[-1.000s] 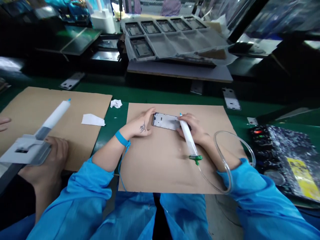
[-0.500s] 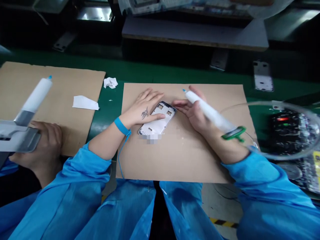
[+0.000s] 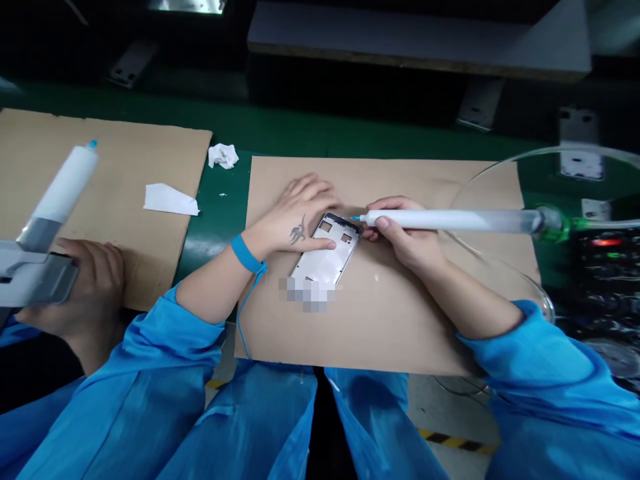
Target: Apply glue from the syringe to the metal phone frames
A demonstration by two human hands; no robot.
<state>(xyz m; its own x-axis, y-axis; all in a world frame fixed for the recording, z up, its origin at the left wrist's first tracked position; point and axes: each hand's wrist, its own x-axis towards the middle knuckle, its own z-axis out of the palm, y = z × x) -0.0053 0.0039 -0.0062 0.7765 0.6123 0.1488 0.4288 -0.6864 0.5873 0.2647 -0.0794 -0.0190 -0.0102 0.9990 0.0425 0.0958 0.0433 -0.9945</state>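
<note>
**Thin phone frame pinned flat, syringe tip at its corner**

The left grip (image 3: 295, 223) is open, palm down, with its fingers spread over the upper end of a thin silver-and-black metal phone frame (image 3: 325, 267). The right grip (image 3: 405, 237) is closed on a long white plastic syringe (image 3: 450, 220), its blue tip (image 3: 354, 218) at the frame's 1 o'clock corner; contact is hard to tell. The frame lies on a brown cardboard sheet (image 3: 400, 180) atop a green tabletop (image 3: 280, 133). It looks light, stiff but thin, and liable to slide, so its long edges seem the best hold. A pixelated blur (image 3: 310, 293) hides its lower end
</note>
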